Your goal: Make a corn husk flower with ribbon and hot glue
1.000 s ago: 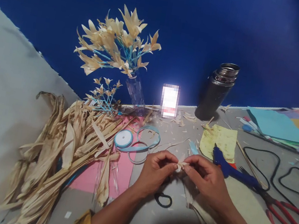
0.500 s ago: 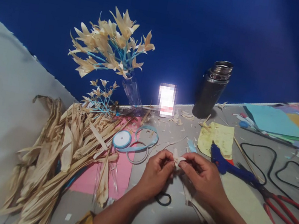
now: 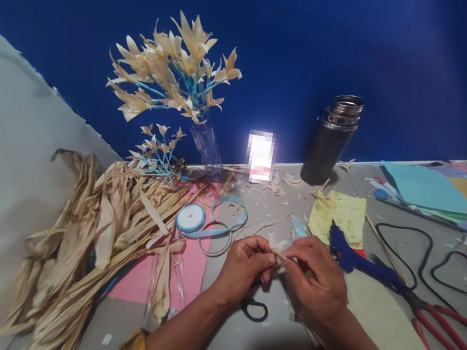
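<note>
Between my fingertips is a small pale corn-husk flower [image 3: 277,245], its pointed petals showing above my fingers. My left hand [image 3: 245,268] pinches its base from the left, and my right hand [image 3: 315,277] pinches it from the right, thumb and forefinger closed. My palms hide the lower part of the piece. Below my left hand, a black scissor handle [image 3: 254,311] shows on the table, its blades hidden. To the left lie a roll of light blue tape [image 3: 190,218] and a heap of dried corn husks [image 3: 101,242] partly over pink paper [image 3: 192,273].
A clear vase [image 3: 207,142] of husk flowers [image 3: 170,69] stands against the blue wall, near a glowing blurred screen [image 3: 260,157] and a dark flask [image 3: 330,143]. On the right lie a blue glue gun [image 3: 356,261], red-handled shears [image 3: 452,337] and coloured paper [image 3: 426,186].
My right hand has turned and shifted slightly, its fingers now at the flower's base. More of the spread petals shows above my fingertips. The surroundings have stayed put.
</note>
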`<state>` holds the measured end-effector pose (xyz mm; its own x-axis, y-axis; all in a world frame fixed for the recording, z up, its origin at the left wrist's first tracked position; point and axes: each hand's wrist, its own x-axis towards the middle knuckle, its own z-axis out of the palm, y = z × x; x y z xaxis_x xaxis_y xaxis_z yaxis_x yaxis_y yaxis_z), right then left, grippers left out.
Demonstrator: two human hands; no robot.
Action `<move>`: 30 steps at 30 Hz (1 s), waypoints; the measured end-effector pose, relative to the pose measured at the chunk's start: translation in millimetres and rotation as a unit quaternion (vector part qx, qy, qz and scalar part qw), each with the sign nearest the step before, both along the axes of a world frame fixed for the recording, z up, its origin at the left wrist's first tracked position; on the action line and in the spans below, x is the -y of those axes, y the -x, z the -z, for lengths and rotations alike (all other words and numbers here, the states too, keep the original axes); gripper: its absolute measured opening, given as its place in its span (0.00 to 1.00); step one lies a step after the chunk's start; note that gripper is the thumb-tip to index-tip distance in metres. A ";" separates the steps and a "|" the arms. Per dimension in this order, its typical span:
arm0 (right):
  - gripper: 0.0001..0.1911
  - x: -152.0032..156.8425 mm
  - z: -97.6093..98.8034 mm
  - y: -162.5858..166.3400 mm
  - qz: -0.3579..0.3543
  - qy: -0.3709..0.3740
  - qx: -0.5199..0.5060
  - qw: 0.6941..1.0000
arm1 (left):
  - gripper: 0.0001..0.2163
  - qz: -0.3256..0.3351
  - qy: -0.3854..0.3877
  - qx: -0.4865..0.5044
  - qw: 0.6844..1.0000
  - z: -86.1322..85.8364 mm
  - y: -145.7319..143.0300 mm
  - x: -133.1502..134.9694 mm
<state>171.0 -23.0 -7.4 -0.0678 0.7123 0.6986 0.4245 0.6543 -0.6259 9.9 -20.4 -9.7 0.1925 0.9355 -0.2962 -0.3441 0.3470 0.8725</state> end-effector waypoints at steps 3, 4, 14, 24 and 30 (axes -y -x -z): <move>0.07 0.3 -0.6 -1.3 -0.010 0.049 -0.040 0.998 | 0.19 0.000 0.015 0.060 0.998 3.5 -0.3 -0.3; 0.07 0.5 -0.4 -1.8 -0.014 0.065 -0.051 0.996 | 0.19 -0.003 0.019 0.071 0.997 4.1 -0.4 -0.5; 0.07 0.4 0.2 -1.5 -0.032 0.090 -0.074 0.993 | 0.20 -0.011 0.018 0.070 0.997 3.9 -1.3 -0.4; 0.09 -1.3 5.4 -2.4 -0.026 0.041 -0.051 0.998 | 0.11 -0.041 -0.084 -0.097 0.991 -12.4 -2.4 6.1; 0.08 -2.1 5.2 -1.5 -0.013 0.022 -0.037 0.999 | 0.05 -0.084 -0.123 -0.135 0.980 -10.8 -4.9 8.8</move>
<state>172.4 -21.0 -12.5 -0.0359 0.7410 0.6706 0.3581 0.6360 -0.6836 14.8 -29.2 1.1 -0.0236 0.9968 -0.0767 -0.1237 0.0732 0.9896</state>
